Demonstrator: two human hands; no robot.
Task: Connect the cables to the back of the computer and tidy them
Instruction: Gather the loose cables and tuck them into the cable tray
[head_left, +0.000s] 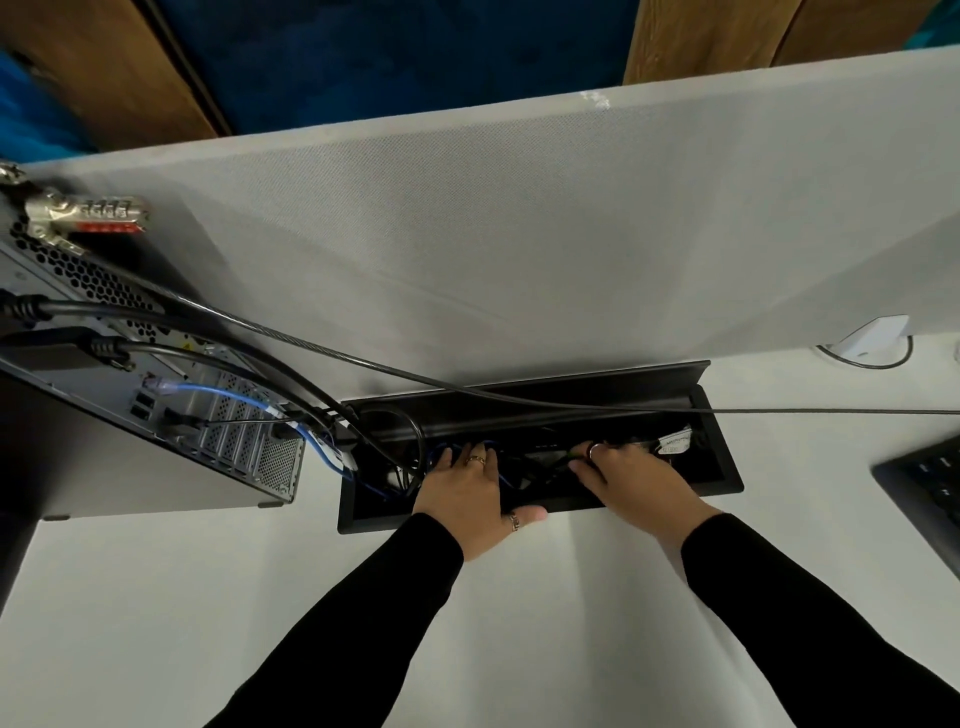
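— Nearest us, what are we looking at?

— Our two black sleeves reach across the white tabletop to the open cable tray sunk into it. The left hand dips its fingers among the blue and black cables in the tray, thumb resting on the near rim; whether it grips any cable we cannot tell. The right hand curls around something dark inside the tray, most likely a cable or plug, though the shadow hides which.

— And why there?

— We judge this as the tidying stage: slack is being fed into the tray so it stays off the tabletop. Further left, the computer stands with its rear panel towards us, a blue network cable and thick black leads already plugged in and draping into the tray. A security lock sits at its top corner. Behind everything rises the grey divider panel.
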